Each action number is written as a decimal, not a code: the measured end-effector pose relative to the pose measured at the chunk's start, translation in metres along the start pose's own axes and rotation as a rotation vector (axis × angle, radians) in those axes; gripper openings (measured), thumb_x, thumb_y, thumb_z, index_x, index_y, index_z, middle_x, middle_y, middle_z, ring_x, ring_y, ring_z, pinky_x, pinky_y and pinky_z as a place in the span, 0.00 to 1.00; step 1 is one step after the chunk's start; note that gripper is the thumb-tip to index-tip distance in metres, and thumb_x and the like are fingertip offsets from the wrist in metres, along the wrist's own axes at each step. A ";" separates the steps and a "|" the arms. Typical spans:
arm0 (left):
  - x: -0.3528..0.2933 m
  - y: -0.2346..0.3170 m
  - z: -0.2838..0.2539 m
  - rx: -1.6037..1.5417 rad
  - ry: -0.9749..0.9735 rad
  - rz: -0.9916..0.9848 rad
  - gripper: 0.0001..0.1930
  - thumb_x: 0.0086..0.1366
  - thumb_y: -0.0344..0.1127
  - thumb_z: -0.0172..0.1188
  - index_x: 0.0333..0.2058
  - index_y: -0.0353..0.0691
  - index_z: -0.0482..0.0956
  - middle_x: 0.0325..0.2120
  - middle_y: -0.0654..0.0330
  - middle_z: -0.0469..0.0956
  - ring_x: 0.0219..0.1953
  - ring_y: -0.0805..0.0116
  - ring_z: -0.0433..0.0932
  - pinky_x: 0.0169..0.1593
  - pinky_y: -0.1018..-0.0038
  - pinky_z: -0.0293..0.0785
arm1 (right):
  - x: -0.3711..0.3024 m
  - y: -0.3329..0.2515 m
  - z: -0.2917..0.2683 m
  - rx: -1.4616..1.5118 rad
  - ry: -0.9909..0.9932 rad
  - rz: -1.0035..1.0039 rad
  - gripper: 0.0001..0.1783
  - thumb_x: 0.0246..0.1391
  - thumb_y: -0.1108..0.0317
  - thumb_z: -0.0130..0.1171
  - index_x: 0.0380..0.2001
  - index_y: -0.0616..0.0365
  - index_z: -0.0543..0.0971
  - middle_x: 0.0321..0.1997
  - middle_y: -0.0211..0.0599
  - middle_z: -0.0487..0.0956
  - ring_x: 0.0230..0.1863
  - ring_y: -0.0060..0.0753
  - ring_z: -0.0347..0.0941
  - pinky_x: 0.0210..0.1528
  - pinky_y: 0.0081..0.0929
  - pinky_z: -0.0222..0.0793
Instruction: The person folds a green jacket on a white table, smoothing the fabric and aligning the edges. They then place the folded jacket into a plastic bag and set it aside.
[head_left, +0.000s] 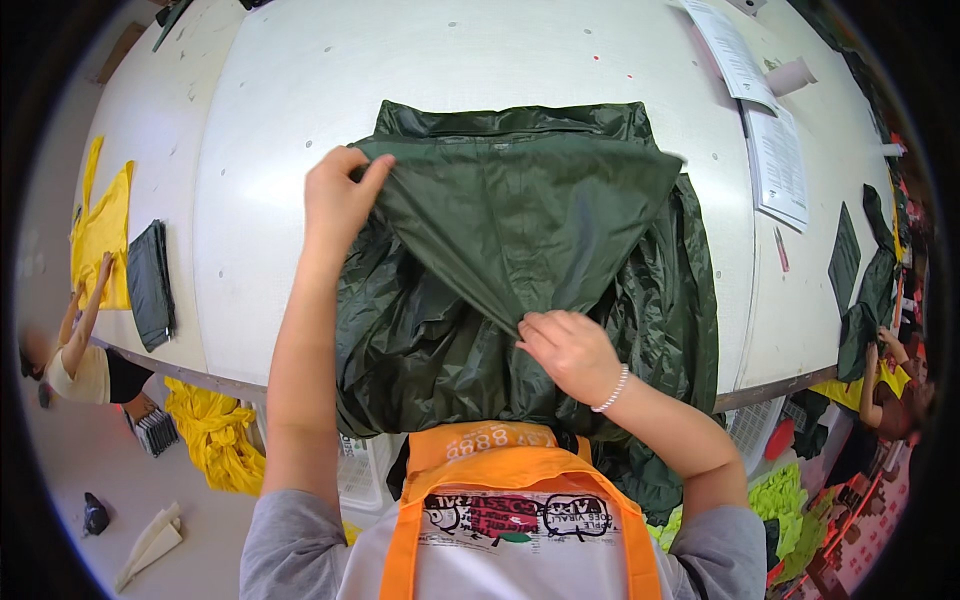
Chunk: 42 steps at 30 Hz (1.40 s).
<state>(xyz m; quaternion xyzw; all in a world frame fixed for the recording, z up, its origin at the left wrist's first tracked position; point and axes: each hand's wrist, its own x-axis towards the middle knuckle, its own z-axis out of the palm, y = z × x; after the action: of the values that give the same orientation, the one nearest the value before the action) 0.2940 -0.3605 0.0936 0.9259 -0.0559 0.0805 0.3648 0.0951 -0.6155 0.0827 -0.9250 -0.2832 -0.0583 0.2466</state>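
left hand (341, 195) pinches upper left corner of dark-green triangular fabric flap (520, 215); right hand (572, 352) grips its lower tip. flap lies over crumpled glossy dark-green garment (430, 335), on white tabletop (285, 90). looks like straightening flap; next move likely needs even tension.

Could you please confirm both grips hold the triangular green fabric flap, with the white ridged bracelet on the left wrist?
Not quite: the head view shows the white ridged bracelet on the right wrist. Left grip and right grip do hold the triangular green fabric flap.
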 end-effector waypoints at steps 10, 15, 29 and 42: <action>-0.107 0.066 0.103 0.237 -0.409 0.553 0.32 0.53 0.46 0.64 0.56 0.47 0.67 0.61 0.55 0.59 0.64 0.51 0.54 0.63 0.50 0.51 | 0.029 0.105 -0.032 0.080 0.659 0.673 0.13 0.54 0.66 0.60 0.22 0.61 0.72 0.20 0.36 0.68 0.19 0.31 0.62 0.24 0.29 0.61; -0.123 0.042 0.141 0.313 -0.606 0.556 0.40 0.53 0.59 0.61 0.63 0.57 0.58 0.67 0.57 0.47 0.68 0.47 0.43 0.63 0.40 0.43 | -0.017 0.270 -0.001 0.483 0.386 1.286 0.23 0.49 0.62 0.65 0.44 0.67 0.76 0.40 0.42 0.80 0.40 0.29 0.75 0.43 0.23 0.69; -0.122 0.023 0.143 0.117 -0.657 0.456 0.39 0.55 0.49 0.60 0.64 0.46 0.55 0.67 0.55 0.48 0.69 0.49 0.42 0.65 0.42 0.38 | 0.044 0.087 0.030 0.203 0.352 0.296 0.16 0.52 0.74 0.52 0.45 0.64 0.76 0.52 0.48 0.74 0.54 0.50 0.68 0.57 0.38 0.63; -0.094 -0.068 0.048 -0.660 0.025 -0.676 0.33 0.63 0.41 0.60 0.59 0.25 0.59 0.44 0.54 0.76 0.43 0.70 0.74 0.48 0.75 0.68 | 0.002 0.085 0.038 0.041 0.661 0.746 0.31 0.52 0.68 0.59 0.58 0.64 0.64 0.66 0.53 0.51 0.66 0.52 0.49 0.66 0.42 0.45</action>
<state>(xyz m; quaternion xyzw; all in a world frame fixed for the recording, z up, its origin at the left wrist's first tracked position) 0.2176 -0.3401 -0.0044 0.7256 0.2306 -0.0537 0.6461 0.1422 -0.6572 0.0140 -0.8904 0.1592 -0.2505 0.3451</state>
